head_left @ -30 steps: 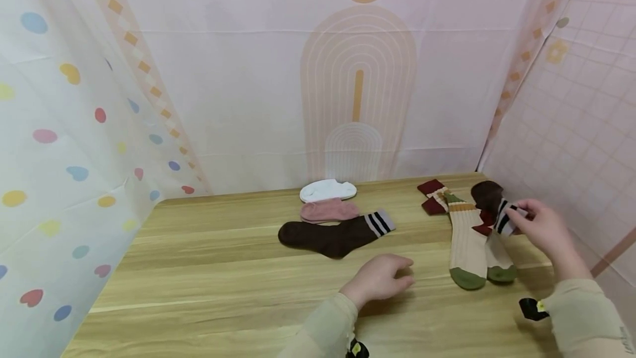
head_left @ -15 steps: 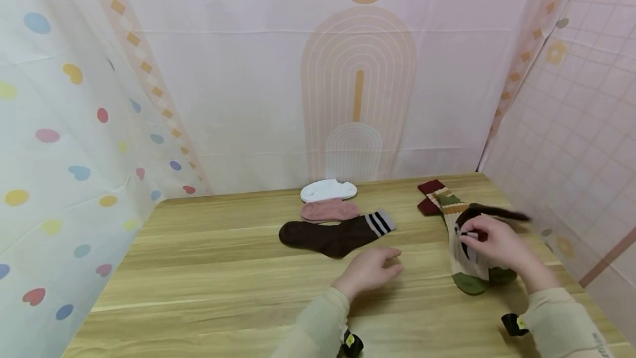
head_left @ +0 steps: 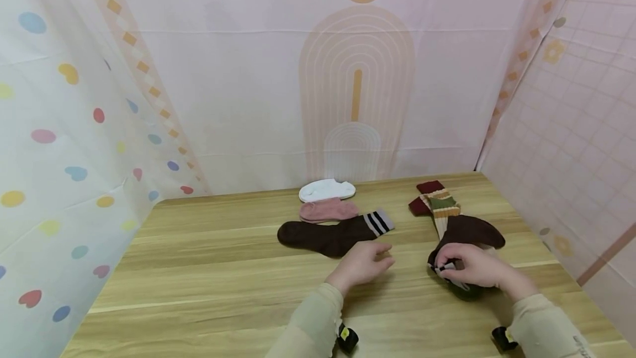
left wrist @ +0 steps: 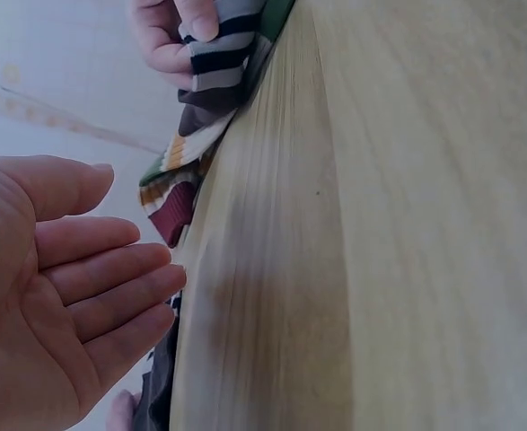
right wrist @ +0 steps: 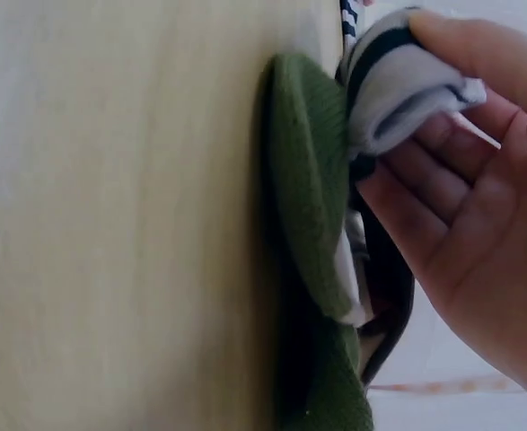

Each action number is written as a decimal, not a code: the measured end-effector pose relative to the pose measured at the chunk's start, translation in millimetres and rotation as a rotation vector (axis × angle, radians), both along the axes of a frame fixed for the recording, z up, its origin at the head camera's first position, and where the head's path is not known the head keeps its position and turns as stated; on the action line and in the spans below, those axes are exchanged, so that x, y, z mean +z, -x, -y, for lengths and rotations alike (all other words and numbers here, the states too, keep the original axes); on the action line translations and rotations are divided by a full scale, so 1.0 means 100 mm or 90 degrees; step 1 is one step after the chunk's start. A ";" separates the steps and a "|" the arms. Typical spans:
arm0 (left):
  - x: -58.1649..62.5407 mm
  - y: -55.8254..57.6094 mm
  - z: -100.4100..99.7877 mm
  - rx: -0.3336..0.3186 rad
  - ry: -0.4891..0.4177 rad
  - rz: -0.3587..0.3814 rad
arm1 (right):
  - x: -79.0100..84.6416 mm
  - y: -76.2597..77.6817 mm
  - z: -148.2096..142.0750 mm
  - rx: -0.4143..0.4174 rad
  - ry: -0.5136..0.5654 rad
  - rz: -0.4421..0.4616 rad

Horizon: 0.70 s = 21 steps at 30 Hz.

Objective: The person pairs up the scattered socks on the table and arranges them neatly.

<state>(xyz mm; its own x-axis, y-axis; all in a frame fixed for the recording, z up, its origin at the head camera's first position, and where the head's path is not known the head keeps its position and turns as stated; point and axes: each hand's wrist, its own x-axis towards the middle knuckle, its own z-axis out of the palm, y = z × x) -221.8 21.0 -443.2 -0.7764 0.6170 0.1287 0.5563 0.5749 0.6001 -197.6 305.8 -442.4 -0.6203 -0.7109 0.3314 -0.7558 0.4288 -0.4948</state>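
My right hand (head_left: 472, 265) pinches the grey-and-black striped cuff (right wrist: 407, 81) of a dark brown sock (head_left: 469, 228). That sock lies across cream socks with green toes (right wrist: 308, 180), whose striped upper part (head_left: 444, 209) shows behind it. Two dark red ends (head_left: 422, 206) stick out at the back. My left hand (head_left: 361, 264) hovers over the table with relaxed fingers and holds nothing; its palm faces sideways in the left wrist view. Just behind it lies the matching brown sock (head_left: 318, 238), flat, with its striped cuff (head_left: 380, 222) to the right.
A pink ankle sock (head_left: 328, 210) and a white one (head_left: 326, 190) lie behind the flat brown sock, near the back edge. Printed cloth curtains (head_left: 248, 98) stand behind and on both sides of the wooden table (head_left: 199, 280).
My right hand has carried the brown sock left and toward me, over the cream socks, which are now largely covered. My left hand has drifted slightly left and back.
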 end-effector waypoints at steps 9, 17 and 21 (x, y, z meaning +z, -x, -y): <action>-0.02 0.04 0.02 0.008 -0.008 -0.010 | 0.11 -0.03 -0.11 -0.090 -0.020 0.112; 0.02 0.08 -0.01 0.019 -0.031 0.000 | 0.23 -0.04 -0.42 -0.255 0.057 0.124; 0.04 0.10 -0.03 0.023 -0.031 -0.009 | 0.26 -0.05 -0.56 -0.338 0.062 0.102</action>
